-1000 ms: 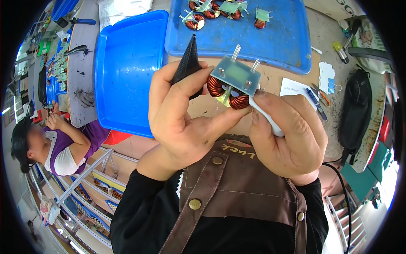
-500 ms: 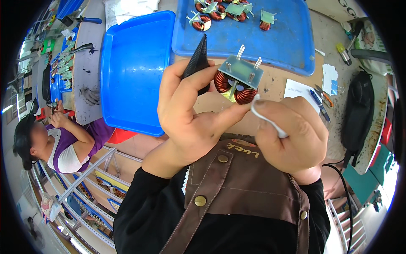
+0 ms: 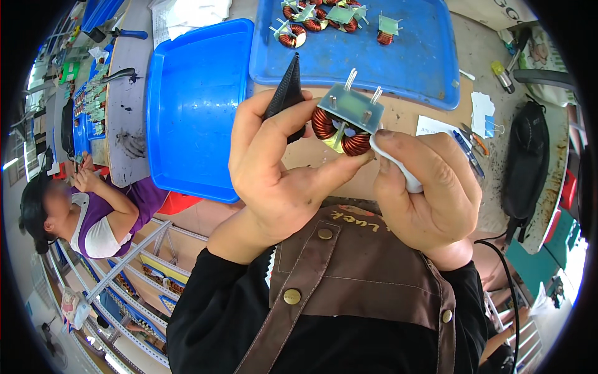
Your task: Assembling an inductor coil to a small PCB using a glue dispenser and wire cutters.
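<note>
here you are, your left hand (image 3: pixel 274 177) gripping a pale green rectangular board with copper-wound coils (image 3: pixel 352 106) between thumb and fingers, right up in front of your chest, silvery pins pointing to the far side. a black textured tapered tool (image 3: pixel 283 100) sits tucked among those same fingers. your right hand (image 3: pixel 436 184) pinches a smooth white curved piece (image 3: pixel 408 177), its tip right by the right-hand coil; contact or a sliver of gap, i can't tell. progress check: board and coils are already joined, and the work at that coil looks unfinished. similar board-and-coil units (image 3: pixel 387 26) lie in the far scuffed blue plastic tray (image 3: pixel 349 65); whether they're done or waiting, i can't say. a bright blue plastic tray (image 3: pixel 196 118) sits to the left.
</note>
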A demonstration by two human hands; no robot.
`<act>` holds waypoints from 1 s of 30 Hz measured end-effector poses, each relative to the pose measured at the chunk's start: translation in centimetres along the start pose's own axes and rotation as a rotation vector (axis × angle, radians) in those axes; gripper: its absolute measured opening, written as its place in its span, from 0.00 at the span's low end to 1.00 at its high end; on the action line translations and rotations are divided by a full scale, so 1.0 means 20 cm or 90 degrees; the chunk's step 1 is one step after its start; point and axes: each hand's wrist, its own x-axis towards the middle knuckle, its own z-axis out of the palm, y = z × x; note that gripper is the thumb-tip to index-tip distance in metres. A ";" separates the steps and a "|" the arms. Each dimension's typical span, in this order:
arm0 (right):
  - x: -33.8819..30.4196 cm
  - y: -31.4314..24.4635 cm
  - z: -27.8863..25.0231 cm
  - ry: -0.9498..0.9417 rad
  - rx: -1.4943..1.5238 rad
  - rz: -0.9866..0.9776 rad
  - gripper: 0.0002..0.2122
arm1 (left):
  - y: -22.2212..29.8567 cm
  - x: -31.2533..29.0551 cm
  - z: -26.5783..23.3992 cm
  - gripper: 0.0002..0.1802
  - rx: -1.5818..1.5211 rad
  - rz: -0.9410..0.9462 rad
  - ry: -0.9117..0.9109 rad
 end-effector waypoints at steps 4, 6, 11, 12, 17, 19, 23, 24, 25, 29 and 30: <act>0.00 0.01 0.01 -0.002 0.000 -0.008 0.14 | 0.00 -0.01 0.00 0.28 -0.012 -0.011 0.004; 0.00 0.01 0.01 0.003 0.001 -0.005 0.14 | 0.00 0.00 0.00 0.28 -0.003 -0.011 -0.001; 0.01 -0.01 0.00 -0.031 0.017 -0.011 0.13 | -0.01 0.01 0.00 0.27 0.020 -0.001 0.003; 0.01 -0.02 -0.01 -0.048 0.040 -0.002 0.12 | -0.01 0.01 0.00 0.26 0.017 -0.001 0.011; -0.04 0.01 -0.10 -0.046 0.336 0.412 0.06 | -0.06 0.03 -0.03 0.25 -0.212 -0.116 -0.013; -0.11 0.11 -0.11 -0.058 0.505 0.595 0.07 | -0.04 0.02 -0.03 0.26 -0.342 -0.210 -0.012; -0.17 0.17 -0.03 -0.208 0.006 0.401 0.10 | -0.03 0.00 -0.04 0.30 -0.709 -0.382 -0.041; -0.13 0.14 -0.04 -0.155 -0.111 0.296 0.12 | -0.02 0.01 -0.04 0.38 -0.627 -0.375 -0.089; -0.11 0.12 -0.05 -0.100 -0.226 0.188 0.14 | -0.03 0.01 -0.04 0.39 -0.661 -0.389 -0.106; -0.06 0.05 -0.08 -0.135 0.008 0.144 0.10 | -0.04 0.02 0.00 0.41 -0.773 -0.378 -0.133; -0.04 0.05 -0.05 -0.130 -0.020 0.094 0.10 | -0.03 0.02 0.01 0.41 -0.812 -0.377 -0.113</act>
